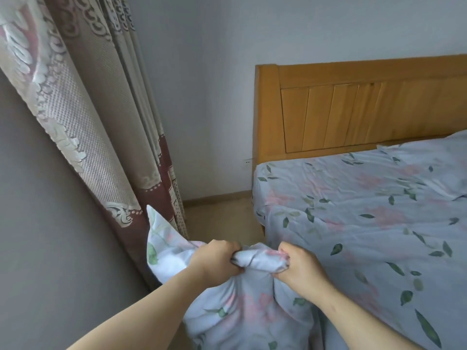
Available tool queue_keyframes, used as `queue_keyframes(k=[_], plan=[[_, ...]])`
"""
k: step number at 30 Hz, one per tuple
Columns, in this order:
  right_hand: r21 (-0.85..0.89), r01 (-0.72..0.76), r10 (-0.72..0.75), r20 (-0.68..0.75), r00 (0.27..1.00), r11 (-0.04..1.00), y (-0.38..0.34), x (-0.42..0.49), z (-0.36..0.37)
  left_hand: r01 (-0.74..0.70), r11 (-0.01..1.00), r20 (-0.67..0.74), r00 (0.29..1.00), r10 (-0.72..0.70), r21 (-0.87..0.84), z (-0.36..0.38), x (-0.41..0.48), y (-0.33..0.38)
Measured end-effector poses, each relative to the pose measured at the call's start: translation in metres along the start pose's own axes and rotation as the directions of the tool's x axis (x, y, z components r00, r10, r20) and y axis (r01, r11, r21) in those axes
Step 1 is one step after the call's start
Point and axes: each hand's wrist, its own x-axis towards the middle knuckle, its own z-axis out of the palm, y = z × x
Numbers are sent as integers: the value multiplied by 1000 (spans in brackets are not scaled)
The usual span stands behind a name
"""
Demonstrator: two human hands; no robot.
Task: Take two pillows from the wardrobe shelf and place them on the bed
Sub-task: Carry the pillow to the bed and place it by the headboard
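Observation:
I hold a pillow (242, 306) in a pale blue case with pink flowers and green leaves, low in the middle of the head view. My left hand (214, 260) and my right hand (300, 269) each clench a bunch of its top edge, close together. The pillow hangs beside the left edge of the bed (353, 223), whose sheet has the same floral print. One corner of the pillow sticks up to the left. I cannot tell whether a second pillow lies behind it. The wardrobe is out of view.
A wooden headboard (353, 109) stands at the bed's far end against a grey wall. Patterned curtains (75, 97) hang on the left. A narrow strip of floor (222, 218) runs between the curtains and the bed.

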Motion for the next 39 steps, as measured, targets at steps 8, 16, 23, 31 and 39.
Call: queue_keyframes(k=[8, 16, 23, 31, 39], plan=[[36, 43, -40, -76, 996, 998, 18, 143, -29, -3, 998, -78, 997, 8, 61, -51, 138, -7], [118, 89, -81, -75, 994, 989, 41, 278, -104, -38, 997, -142, 989, 48, 72, -115, 276, 32], [129, 125, -99, -193, 976, 984, 39, 344, -163, -109, 992, -182, 976, 120, 68, -169, 358, 64], [43, 151, -127, -341, 931, 988, 30, 383, -239, -282, 959, -266, 922, 281, 35, -225, 411, 110], [-49, 190, -184, -565, 804, 981, 7, 400, -331, -452, 890, -443, 810, 385, -53, -278, 439, 169]])
